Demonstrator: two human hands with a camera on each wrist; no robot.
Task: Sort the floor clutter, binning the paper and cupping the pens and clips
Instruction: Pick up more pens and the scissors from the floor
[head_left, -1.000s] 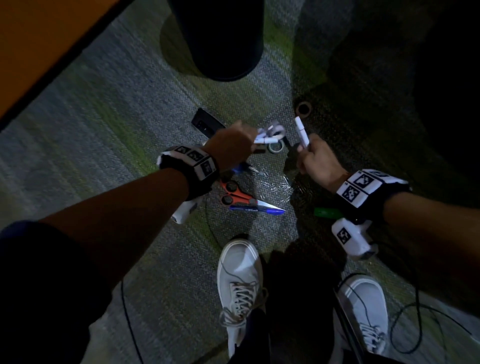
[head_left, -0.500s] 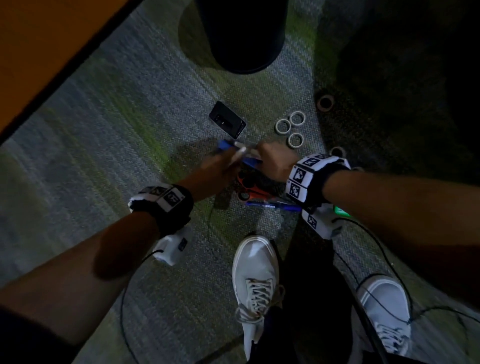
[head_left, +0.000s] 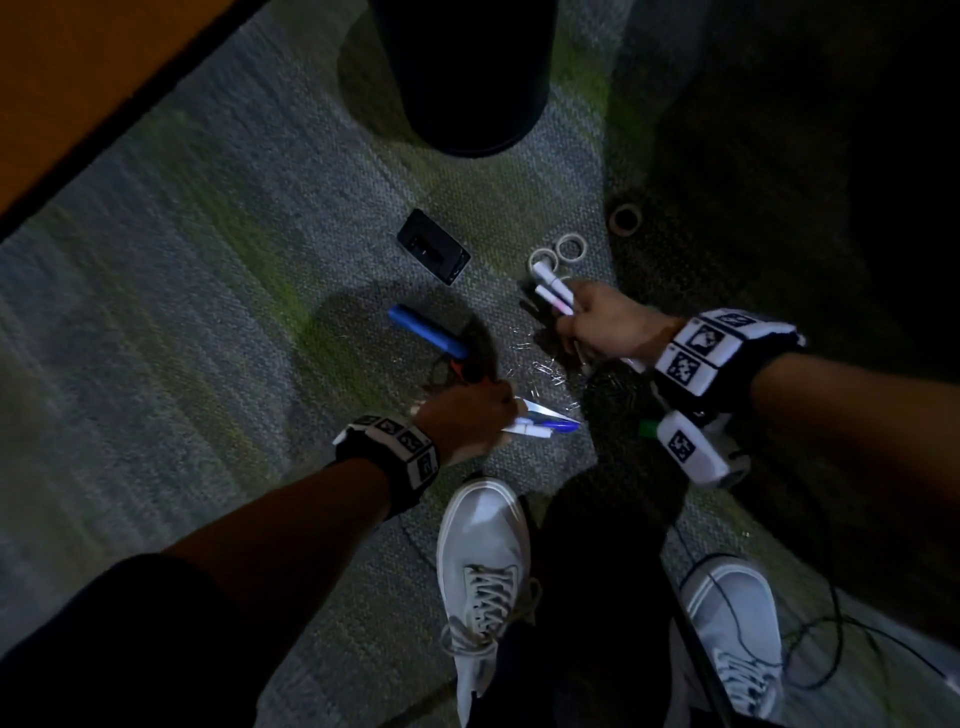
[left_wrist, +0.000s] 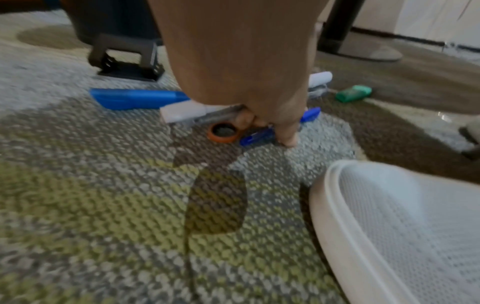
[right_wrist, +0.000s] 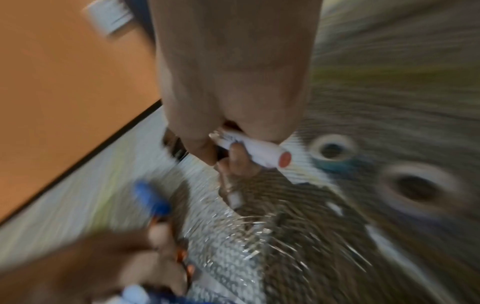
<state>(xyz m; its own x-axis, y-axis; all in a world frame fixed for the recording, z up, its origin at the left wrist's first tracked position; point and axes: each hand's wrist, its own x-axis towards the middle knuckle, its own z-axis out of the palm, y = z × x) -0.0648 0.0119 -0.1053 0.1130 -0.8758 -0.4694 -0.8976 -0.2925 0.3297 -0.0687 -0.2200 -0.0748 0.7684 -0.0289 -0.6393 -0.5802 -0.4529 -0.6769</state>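
Two white markers (head_left: 553, 291) sit clamped in the right hand (head_left: 605, 325), fingers curled round them; only the right wrist view shows a red end cap, no readable writing. Just beside that grip lie paper clips (head_left: 545, 371); the left hand (head_left: 467, 418) pinches a blue pen (head_left: 561, 426) over scissors (left_wrist: 223, 132).

Floor: you stand on woven carpet (head_left: 218, 322) patterned grey, green and brown.
Furniture: an orange panel (head_left: 93, 78) edges your upper left.
Light: dim; your shadow darkens the right side.
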